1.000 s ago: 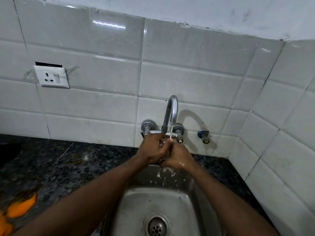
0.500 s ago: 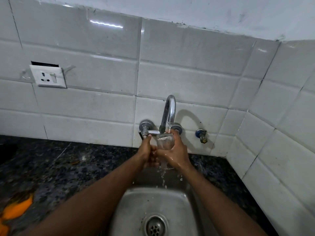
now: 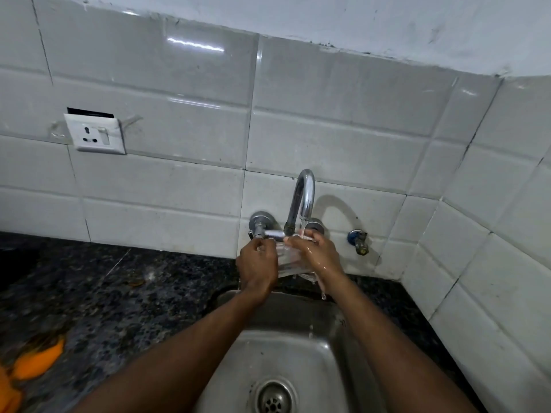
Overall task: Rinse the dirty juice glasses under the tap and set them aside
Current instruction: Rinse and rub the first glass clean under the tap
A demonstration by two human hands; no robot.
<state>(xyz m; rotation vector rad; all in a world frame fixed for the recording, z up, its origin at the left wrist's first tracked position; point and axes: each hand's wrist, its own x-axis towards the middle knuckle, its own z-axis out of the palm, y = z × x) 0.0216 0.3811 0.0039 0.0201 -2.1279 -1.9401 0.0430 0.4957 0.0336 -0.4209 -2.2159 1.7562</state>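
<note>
one clear juice glass [image 3: 288,261], two hands, one tap [image 3: 303,198], one steel sink [image 3: 301,350], one wall socket [image 3: 95,134]. speckled black granite counter [image 3: 119,293] runs under white tiles in a corner. the glass sits over the sink's back edge in the tap's stream, left hand [image 3: 257,268] and right hand [image 3: 322,254] both curled round its sides. blurred, it seems roughly upright, mouth towards the spout.
</note>
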